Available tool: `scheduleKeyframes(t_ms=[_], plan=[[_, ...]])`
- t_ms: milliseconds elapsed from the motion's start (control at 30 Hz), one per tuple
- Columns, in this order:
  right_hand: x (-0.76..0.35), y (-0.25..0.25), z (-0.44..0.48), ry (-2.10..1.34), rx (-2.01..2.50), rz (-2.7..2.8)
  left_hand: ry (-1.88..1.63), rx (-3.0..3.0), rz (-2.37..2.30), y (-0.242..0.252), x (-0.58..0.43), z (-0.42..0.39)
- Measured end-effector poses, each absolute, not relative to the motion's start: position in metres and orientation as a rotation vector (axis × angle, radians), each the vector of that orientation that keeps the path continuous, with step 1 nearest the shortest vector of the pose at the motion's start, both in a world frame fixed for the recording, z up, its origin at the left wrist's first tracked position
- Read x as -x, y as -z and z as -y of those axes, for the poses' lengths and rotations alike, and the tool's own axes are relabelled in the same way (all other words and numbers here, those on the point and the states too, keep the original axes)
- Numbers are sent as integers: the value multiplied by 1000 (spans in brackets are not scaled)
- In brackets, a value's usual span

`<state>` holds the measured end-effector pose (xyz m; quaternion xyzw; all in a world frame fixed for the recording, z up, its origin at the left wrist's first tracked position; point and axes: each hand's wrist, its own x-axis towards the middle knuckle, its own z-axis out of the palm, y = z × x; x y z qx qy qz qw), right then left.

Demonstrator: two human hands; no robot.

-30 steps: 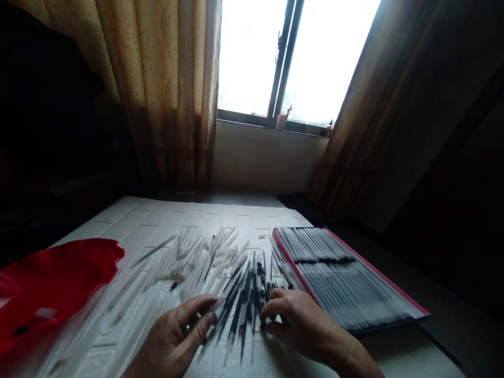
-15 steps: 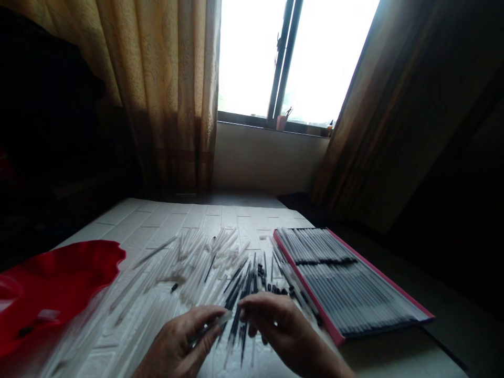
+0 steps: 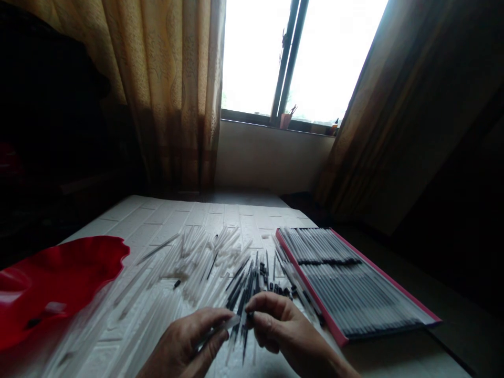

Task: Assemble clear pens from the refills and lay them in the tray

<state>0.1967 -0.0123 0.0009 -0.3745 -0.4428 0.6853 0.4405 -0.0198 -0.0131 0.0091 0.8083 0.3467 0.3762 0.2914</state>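
Between thumb and fingers my left hand (image 3: 187,338) grips a clear pen barrel (image 3: 233,321), its end pointing toward my right hand. Close by, my right hand (image 3: 283,323) pinches a small black piece (image 3: 250,315) that looks like a pen cap; the fingers partly cover it. The two hands are apart, over a fan of dark pen refills (image 3: 244,286) on the table. Small black caps (image 3: 279,289) lie in a cluster just beyond my right hand. Loose clear pen barrels (image 3: 197,257) are heaped to the left and beyond my left hand.
A pink-edged box (image 3: 303,286) on the right holds two rows of pens. On the left stands a red scalloped basin (image 3: 71,278). A white brick-patterned cover lies on the table (image 3: 165,214). The sill under the window bears a small pot (image 3: 285,122).
My right hand's fingers have turned and closed into a pinch, and the small black piece now shows between them. The whole view has shifted slightly. My left hand keeps its grip on the barrel.
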Motion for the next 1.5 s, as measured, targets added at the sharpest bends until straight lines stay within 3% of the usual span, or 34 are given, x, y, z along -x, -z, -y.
scheduleKeyframes(t_ms=[800,933,1133,1500], plan=[[-189,-10,13,-1635,1035,1299,-935,-2277,-879,-9,18,12],[-188,-2,13,-1431,1024,1448,-905,-2299,-914,-5,20,11],[-187,3,13,-710,982,1888,-907,-2333,-1000,-3,21,11],[-189,5,14,-394,971,2067,-850,-2395,-995,-6,22,12]])
